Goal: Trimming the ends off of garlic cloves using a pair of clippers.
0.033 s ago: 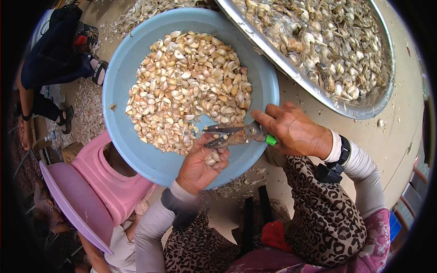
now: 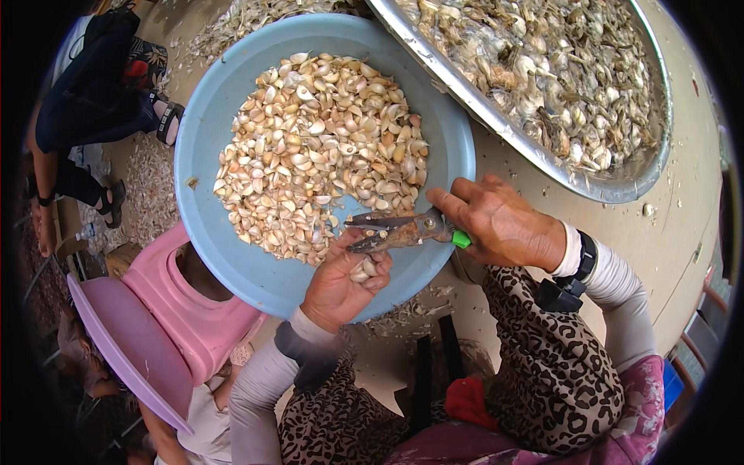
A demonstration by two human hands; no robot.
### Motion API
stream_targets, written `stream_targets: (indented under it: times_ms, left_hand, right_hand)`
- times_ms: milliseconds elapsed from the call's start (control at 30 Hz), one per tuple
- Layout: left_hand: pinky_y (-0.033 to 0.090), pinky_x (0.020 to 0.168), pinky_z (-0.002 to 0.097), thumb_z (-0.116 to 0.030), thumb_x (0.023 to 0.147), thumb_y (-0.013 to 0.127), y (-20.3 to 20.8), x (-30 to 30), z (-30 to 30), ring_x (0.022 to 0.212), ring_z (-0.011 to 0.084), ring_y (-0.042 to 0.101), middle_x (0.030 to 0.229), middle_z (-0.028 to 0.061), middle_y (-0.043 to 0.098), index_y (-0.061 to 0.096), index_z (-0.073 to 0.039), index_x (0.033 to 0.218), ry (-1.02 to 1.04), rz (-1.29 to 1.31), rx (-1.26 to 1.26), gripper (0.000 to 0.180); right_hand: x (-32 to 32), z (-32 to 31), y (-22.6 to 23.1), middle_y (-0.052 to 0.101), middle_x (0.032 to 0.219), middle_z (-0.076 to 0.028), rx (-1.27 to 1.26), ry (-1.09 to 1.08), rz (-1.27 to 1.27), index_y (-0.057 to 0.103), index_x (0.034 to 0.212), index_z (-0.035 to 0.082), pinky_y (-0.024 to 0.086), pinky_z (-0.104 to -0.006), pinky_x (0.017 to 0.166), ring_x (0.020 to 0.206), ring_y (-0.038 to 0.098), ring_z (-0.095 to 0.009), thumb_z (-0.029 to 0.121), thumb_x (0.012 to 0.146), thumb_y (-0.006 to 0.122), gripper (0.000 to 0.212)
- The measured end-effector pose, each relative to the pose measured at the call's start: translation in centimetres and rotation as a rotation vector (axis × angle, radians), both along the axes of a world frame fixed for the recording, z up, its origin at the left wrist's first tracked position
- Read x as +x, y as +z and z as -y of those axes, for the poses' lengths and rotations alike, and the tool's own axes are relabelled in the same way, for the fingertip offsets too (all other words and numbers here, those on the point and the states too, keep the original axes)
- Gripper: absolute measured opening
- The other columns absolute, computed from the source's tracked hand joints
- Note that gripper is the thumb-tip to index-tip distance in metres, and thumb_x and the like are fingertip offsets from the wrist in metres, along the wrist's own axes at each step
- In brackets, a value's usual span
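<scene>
My right hand (image 2: 500,221) grips the handles of rusty pruning shears (image 2: 428,225) with a bright green tip on the handle. Their worn blades part toward the left, over the near right of a light blue plastic basin (image 2: 203,182). Curled fingers of my left hand (image 2: 339,288) hold a few pale garlic cloves (image 2: 364,270) just below the blades, with the fingertips close to the lower blade. A small pale bit shows between the blades. Loose garlic cloves (image 2: 318,151) form a broad pile in the basin, with bare blue bottom showing beside the blade tips.
A large metal basin (image 2: 535,151) heaped with dirty garlic (image 2: 573,85) stands at the far right. At the left is a pink plastic chair (image 2: 167,310), touching or close to the blue basin. Another person's sandaled foot (image 2: 167,120) is at the upper left. Garlic scraps (image 2: 147,186) litter the floor.
</scene>
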State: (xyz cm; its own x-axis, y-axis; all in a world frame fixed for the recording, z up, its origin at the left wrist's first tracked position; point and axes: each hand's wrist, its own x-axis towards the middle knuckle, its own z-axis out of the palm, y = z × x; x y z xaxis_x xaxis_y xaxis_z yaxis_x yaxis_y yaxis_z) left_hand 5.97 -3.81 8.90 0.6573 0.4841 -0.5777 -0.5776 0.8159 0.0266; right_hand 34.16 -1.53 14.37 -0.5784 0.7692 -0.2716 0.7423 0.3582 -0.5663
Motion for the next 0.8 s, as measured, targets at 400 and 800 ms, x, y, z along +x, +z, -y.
stream_targets:
  times_ms: [400, 800]
  left_hand:
    - [0.044, 0.064, 0.0286, -0.013, 0.097, 0.062, 0.8, 0.5, 0.2, 0.089, 0.0212, 0.056, 0.104, 0.0094, 0.062, 0.054, -0.015, 0.122, -0.002, -0.015, -0.016, 0.026]
    - [0.044, 0.065, 0.0287, -0.008, 0.097, 0.060, 1.0, 0.5, 0.4, 0.089, 0.0211, 0.055, 0.099, 0.0100, 0.058, 0.052, -0.015, 0.124, -0.022, -0.015, -0.020, 0.029]
  right_hand:
    - [0.0, 0.1, -0.3, 0.058, 0.089, -0.010, 0.072, 0.026, 0.023, 0.053, 0.131, -0.001, 0.047, -0.0407, 0.080, 0.081, 0.062, -0.028, 0.015, 0.076, 0.077, 0.063]
    - [-0.1, 0.1, 0.0, 0.059, 0.089, -0.012, -0.029, 0.045, 0.048, 0.054, 0.130, -0.003, 0.049, -0.0414, 0.078, 0.082, 0.064, -0.030, 0.014, 0.075, 0.076, 0.062]
